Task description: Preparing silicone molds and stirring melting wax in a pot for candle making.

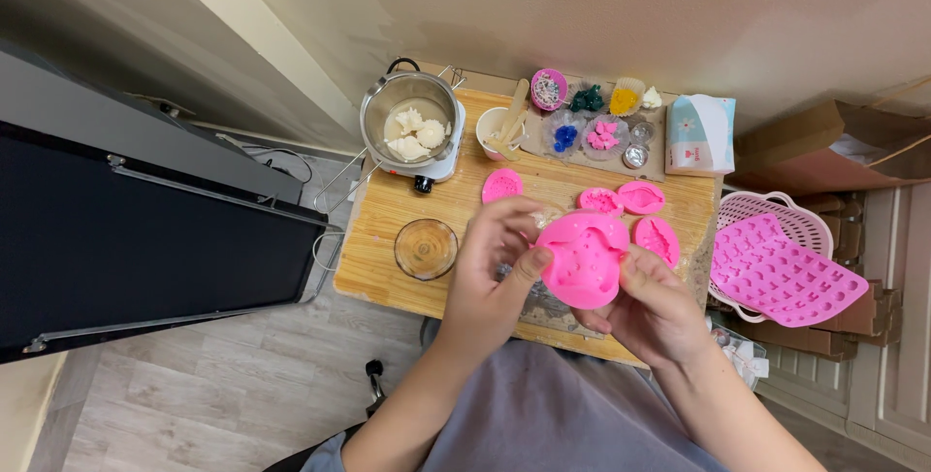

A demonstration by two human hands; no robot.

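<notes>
While gripped — pink mould (584, 260) | left hand (492, 273) — right hand (652, 305)

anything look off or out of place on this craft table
Mostly tidy. One oddity: the large flat pink mould sheet lies tilted across the rim of the pink basket, overhanging it beside the wooden table. Both hands, left hand and right hand, hold a pink mould.

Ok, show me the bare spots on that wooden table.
Free: the wooden table left strip between the metal pot and glass bowl; also the patch behind the small pink moulds. Crowded: the back row of cups.
</notes>
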